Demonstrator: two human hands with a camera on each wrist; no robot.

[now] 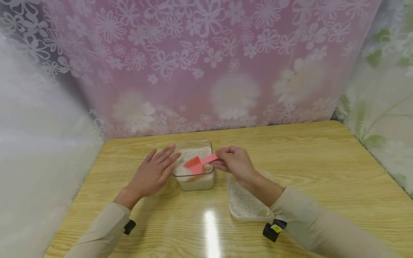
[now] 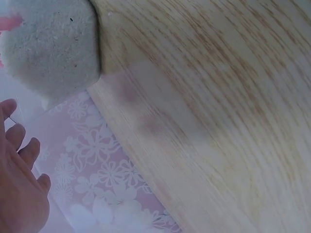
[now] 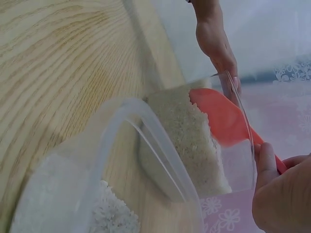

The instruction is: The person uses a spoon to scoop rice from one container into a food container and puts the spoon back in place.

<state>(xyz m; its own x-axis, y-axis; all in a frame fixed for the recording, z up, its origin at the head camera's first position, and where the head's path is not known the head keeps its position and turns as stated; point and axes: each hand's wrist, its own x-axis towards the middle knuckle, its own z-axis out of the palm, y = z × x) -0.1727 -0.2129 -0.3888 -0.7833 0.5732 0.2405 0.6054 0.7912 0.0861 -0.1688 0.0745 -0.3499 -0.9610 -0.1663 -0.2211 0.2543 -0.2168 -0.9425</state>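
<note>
Container (image 1: 197, 183) on table (image 1: 322, 161), scoop (image 1: 194, 165) partly inside, 2nd container (image 1: 229, 200) nearer, to right

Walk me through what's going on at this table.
A person's right hand holds a pink scoop by its handle, the bowl dug into rice in a clear container. The left hand is beside that container, fingers extended. A second container, also holding rice, sits on the table, partly hidden by the right forearm.

The scoop (image 1: 195, 165) looks smooth plastic, the wood-grain tabletop (image 1: 316, 161) glossy.
</note>
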